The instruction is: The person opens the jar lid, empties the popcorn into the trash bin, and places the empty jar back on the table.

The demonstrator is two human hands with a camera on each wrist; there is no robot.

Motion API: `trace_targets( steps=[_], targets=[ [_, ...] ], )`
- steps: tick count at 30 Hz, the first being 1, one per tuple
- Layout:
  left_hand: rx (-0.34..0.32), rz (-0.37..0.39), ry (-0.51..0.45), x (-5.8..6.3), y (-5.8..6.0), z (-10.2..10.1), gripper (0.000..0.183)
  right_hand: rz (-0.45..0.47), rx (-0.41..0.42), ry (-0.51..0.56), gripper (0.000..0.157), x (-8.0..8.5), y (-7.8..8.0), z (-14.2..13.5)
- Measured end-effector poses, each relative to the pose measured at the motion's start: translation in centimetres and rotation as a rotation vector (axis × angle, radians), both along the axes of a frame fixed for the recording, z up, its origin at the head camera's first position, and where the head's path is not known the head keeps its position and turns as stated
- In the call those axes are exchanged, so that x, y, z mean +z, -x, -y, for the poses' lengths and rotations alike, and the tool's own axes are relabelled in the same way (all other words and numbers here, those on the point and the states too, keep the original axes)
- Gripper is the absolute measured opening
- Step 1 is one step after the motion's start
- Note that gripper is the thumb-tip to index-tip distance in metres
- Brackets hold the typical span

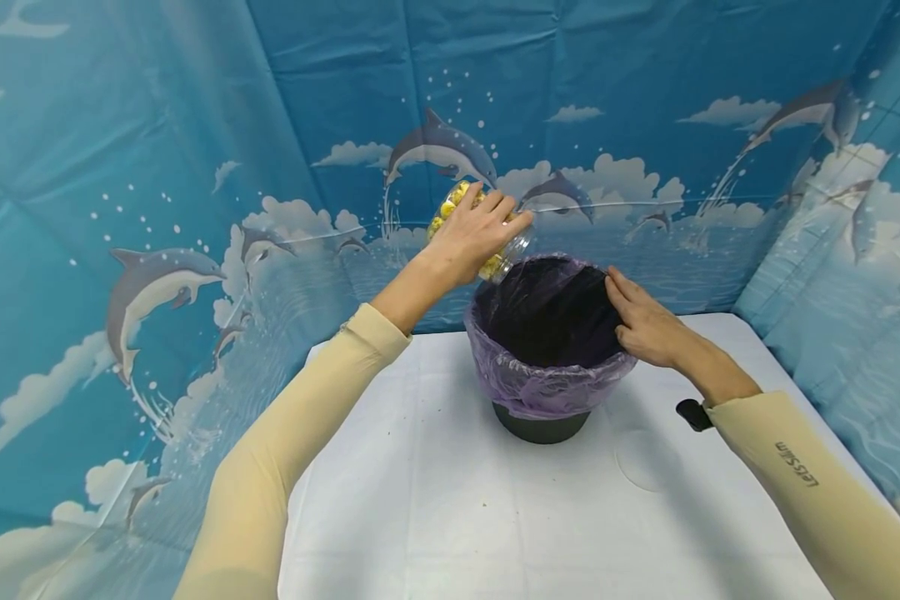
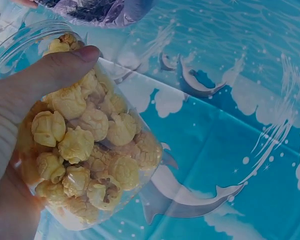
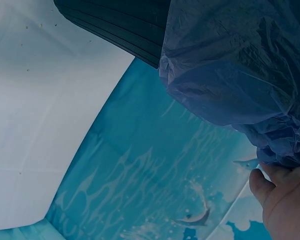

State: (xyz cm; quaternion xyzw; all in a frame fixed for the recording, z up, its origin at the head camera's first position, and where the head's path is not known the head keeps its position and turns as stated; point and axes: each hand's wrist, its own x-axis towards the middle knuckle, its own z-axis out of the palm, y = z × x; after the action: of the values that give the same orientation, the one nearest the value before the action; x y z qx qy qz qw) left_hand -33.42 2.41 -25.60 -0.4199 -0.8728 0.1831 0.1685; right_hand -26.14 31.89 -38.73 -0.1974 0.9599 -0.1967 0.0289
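My left hand grips a clear jar around its side, thumb lying across it near the threaded neck. The jar tips down to the right, its mouth at the left rim of a dark trash bin. Pale yellow popcorn fills much of the jar. Lining the bin is a thin purple bag, folded over the rim. At the bin's right rim, my right hand holds the edge through the bag; the bag hides its fingertips in the right wrist view. The bin's inside looks dark.
Under the bin lies a white-covered table, with small crumbs on it. A blue dolphin-print curtain hangs close behind the bin and along both sides.
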Motion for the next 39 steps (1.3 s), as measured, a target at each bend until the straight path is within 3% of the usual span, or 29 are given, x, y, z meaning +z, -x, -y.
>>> trace_targets(
  steps=[12,22,29,39],
  targets=[
    [-0.003,-0.073,0.071,0.7,-0.4,-0.6,0.083,-0.016,0.004,0.008,0.077,-0.1,-0.2,-0.1],
    [-0.038,-0.116,0.062,1.3,-0.6,-0.6,0.079,-0.014,0.008,-0.01,0.076,-0.1,-0.1,-0.1],
    [-0.033,-0.118,0.077,1.9,-0.8,-0.9,0.09,-0.013,0.01,-0.007,0.075,0.0,-0.1,0.0],
    [-0.043,-0.147,0.084,2.6,-1.1,-1.2,0.085,-0.016,0.004,-0.007,0.077,-0.1,-0.1,0.0]
  ],
)
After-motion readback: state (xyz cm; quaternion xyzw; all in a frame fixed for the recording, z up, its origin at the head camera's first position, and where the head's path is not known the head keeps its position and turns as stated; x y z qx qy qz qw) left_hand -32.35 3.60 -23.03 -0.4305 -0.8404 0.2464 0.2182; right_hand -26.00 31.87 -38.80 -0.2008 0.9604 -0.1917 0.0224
